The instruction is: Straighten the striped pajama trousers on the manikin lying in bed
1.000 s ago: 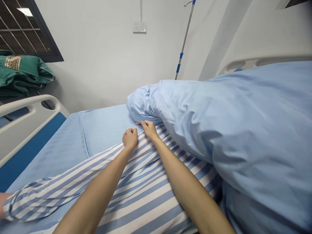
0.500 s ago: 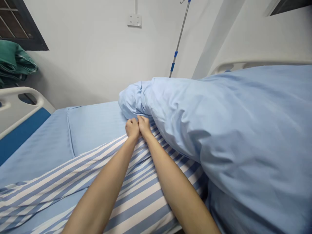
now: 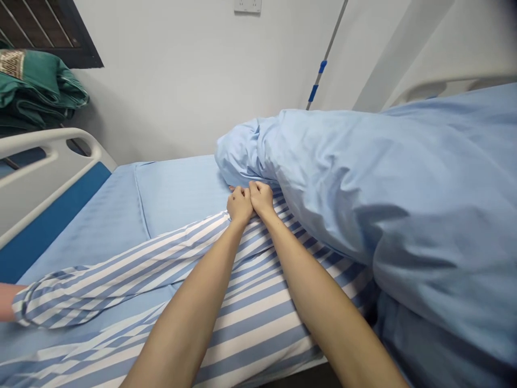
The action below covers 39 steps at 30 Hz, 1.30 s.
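A: Where do the person's hands sit?

B: Both reach far across the bed. The left hand point(image 3: 239, 205) and the right hand point(image 3: 262, 197) are side by side, knuckles touching, at the far edge of the striped garment point(image 3: 242, 302).

A: Are they holding anything?

B: Both are curled into closed fists, right where the striped cloth meets the light blue duvet point(image 3: 383, 178). They seem to pinch the fabric's edge, but the fingertips are tucked under, so exactly what each one clamps cannot be told.

A: And the garment itself?

B: It lies spread over the blue bed sheet point(image 3: 173, 188), under both forearms. One sleeve point(image 3: 100, 283) stretches out to the left, and a bit of an arm point(image 3: 6, 302) shows at its cuff at the picture's edge.

A: What lies around it?

B: The duvet is bunched thick along the right, overlapping the garment. The bed rail point(image 3: 52, 161), white with a blue panel, stands on the left, with folded green cloth point(image 3: 40, 91) behind it. An IV pole point(image 3: 323, 59) leans by the white wall.
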Each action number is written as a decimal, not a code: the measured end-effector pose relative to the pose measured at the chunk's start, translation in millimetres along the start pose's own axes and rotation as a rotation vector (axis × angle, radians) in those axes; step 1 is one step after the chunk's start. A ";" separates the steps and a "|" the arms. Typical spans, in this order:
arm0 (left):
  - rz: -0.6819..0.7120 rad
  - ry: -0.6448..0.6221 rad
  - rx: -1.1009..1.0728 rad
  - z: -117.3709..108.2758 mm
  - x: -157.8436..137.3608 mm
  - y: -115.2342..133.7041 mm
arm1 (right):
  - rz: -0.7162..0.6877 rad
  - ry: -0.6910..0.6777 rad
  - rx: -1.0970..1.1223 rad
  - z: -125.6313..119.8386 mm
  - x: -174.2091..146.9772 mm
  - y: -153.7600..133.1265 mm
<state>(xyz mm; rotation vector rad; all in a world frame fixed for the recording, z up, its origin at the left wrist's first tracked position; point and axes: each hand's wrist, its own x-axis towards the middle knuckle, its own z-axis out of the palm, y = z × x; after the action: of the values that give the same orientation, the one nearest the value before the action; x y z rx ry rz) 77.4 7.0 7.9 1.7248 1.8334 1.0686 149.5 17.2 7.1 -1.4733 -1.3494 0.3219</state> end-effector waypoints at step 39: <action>-0.269 0.191 0.422 -289.6 -63.2 -260.3 | -0.099 -0.115 -0.206 24.9 -34.4 -21.7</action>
<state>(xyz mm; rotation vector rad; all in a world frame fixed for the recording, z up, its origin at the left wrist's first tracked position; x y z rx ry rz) -297.4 -112.7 -19.8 1.5620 2.4717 0.8009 107.2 -3.6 -0.2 -1.5695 -1.5802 0.2113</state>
